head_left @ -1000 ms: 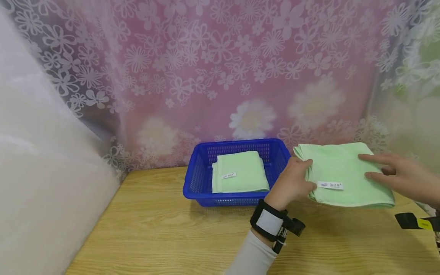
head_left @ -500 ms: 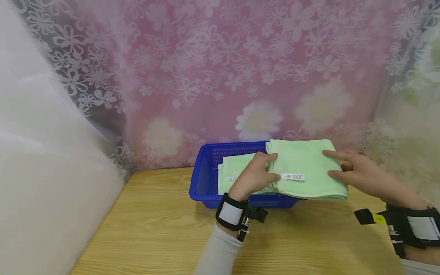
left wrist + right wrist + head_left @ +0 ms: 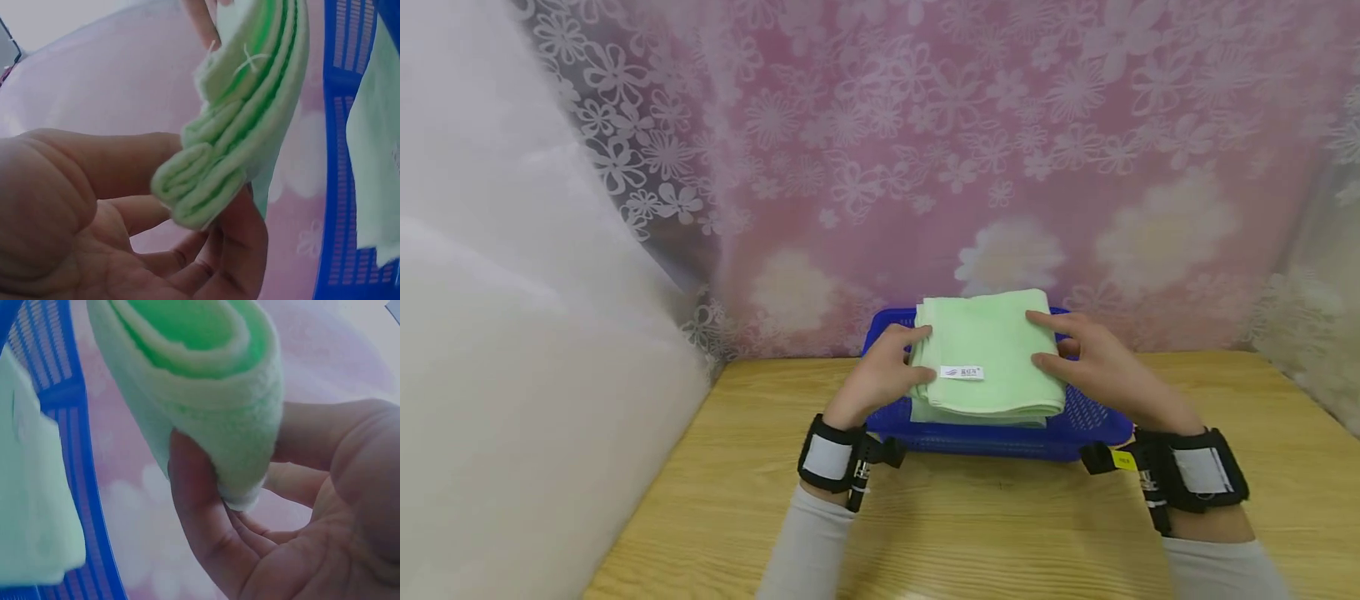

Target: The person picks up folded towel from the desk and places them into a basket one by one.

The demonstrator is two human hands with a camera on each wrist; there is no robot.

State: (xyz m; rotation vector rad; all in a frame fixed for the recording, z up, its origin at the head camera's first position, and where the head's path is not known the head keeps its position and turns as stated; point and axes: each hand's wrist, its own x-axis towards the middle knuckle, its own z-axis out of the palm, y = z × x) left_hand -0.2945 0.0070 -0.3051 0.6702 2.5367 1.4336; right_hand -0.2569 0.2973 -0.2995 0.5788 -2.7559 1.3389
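A folded light-green towel (image 3: 985,342) with a small white label is held level above the blue plastic basket (image 3: 1000,442). My left hand (image 3: 880,375) pinches its left edge, thumb on top and fingers beneath. On the opposite edge my right hand (image 3: 1097,362) grips it the same way. In the left wrist view the stacked folds of the towel (image 3: 231,125) show between thumb and fingers. The right wrist view shows the rounded fold of the towel (image 3: 212,419) in the right fingers. Below it, another folded green towel (image 3: 37,487) lies in the basket, mostly covered in the head view.
The basket stands on a wood-grain table (image 3: 985,525) near its back edge. A pink floral curtain (image 3: 865,208) hangs right behind. To the left is a white sheet-like wall (image 3: 535,333). Both wrists wear black straps with small cameras.
Both hands have carried the towel leftward from the right of the basket to above it, covering most of the towel inside. The view has shifted a little to the right.
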